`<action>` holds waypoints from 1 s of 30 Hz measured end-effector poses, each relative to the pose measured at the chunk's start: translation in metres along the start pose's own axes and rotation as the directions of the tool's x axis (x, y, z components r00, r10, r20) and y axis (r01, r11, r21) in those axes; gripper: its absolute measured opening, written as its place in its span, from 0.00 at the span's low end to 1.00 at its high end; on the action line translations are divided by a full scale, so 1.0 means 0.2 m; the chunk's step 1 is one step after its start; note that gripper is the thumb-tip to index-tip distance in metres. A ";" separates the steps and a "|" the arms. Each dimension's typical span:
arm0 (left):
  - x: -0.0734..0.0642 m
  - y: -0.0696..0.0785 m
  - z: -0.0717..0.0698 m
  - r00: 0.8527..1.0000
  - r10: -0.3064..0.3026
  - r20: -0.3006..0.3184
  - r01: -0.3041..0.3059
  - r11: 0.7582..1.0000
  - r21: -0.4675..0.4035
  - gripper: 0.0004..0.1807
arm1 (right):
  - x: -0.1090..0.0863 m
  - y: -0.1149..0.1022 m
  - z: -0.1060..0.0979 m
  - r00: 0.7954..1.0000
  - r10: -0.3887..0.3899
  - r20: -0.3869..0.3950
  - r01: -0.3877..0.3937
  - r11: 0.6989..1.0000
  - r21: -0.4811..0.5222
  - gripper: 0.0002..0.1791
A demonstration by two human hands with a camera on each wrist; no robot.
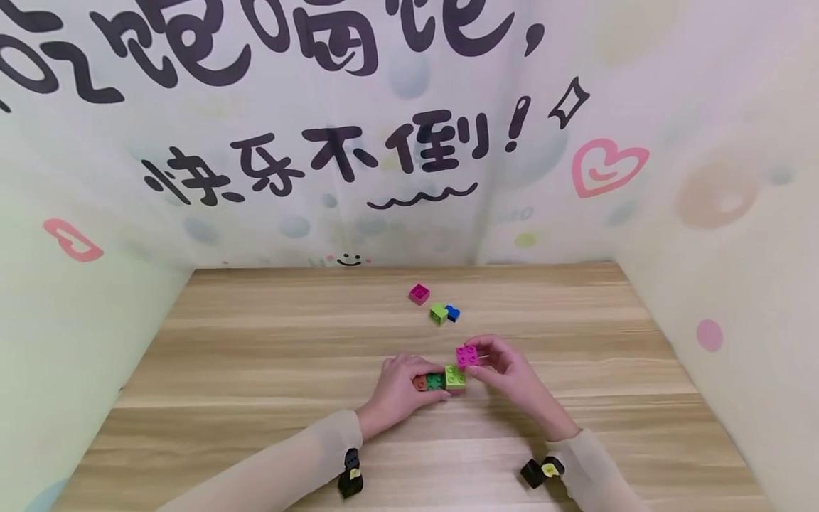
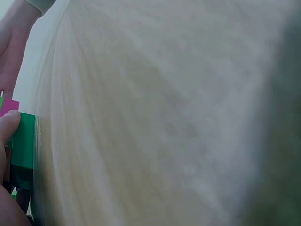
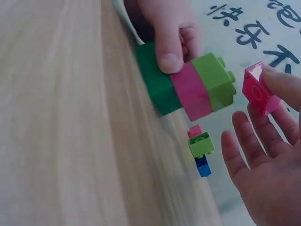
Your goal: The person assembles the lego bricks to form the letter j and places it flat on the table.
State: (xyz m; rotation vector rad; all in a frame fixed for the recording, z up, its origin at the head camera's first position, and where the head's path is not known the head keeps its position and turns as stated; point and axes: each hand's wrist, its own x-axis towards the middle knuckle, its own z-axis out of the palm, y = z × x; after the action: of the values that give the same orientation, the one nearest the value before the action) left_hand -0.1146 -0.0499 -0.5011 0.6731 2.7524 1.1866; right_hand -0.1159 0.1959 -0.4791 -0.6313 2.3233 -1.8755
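Note:
My left hand (image 1: 398, 390) grips a joined set of toy building bricks low over the table. In it are a red-brown brick (image 1: 419, 383), a dark green brick (image 3: 157, 80), a pink brick (image 3: 192, 94) and, on top at the right end, a lime green brick (image 1: 455, 378). The left thumb lies along the dark green and pink bricks. Between thumb and fingertips, my right hand (image 1: 515, 373) pinches a magenta brick (image 1: 467, 355), studs up, beside and slightly above the lime one. In the right wrist view a gap shows between the two, and the other right fingers are spread.
Farther back on the wooden table (image 1: 256, 327) lie a dark pink brick (image 1: 419, 294), a second lime green brick (image 1: 438, 313) and a blue brick (image 1: 453, 313) close against it. A printed white curtain (image 1: 269, 235) rises behind the table's back edge, with pale walls at both sides.

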 end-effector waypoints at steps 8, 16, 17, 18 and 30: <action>0.03 0.02 0.01 1.000 0.005 0.024 -0.005 1.000 -0.012 0.24 | -0.03 0.02 -0.02 0.997 0.066 0.036 -0.063 0.995 -0.077 0.20; 0.01 0.01 -0.01 1.000 -0.009 0.019 0.009 1.000 -0.007 0.23 | -0.04 0.00 0.01 0.998 0.041 0.048 -0.035 0.994 -0.104 0.20; 0.01 0.01 -0.01 1.000 -0.006 0.019 0.006 1.000 -0.008 0.23 | -0.04 0.00 0.01 0.998 0.037 0.046 -0.032 0.994 -0.107 0.20; 0.01 0.01 -0.01 1.000 -0.003 0.018 0.003 1.000 -0.006 0.23 | -0.04 -0.01 0.02 0.999 0.030 0.044 -0.025 0.994 -0.108 0.20; 0.00 -0.01 0.01 1.000 0.009 0.001 -0.009 1.000 -0.020 0.22 | -0.02 -0.03 0.03 0.996 0.050 0.069 -0.038 0.986 -0.162 0.19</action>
State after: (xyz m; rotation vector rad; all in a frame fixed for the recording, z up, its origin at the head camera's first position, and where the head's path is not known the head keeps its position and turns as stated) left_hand -0.1150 -0.0497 -0.5026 0.6853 2.7352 1.2140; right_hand -0.1086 0.1911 -0.4762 -0.6471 2.4374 -1.6304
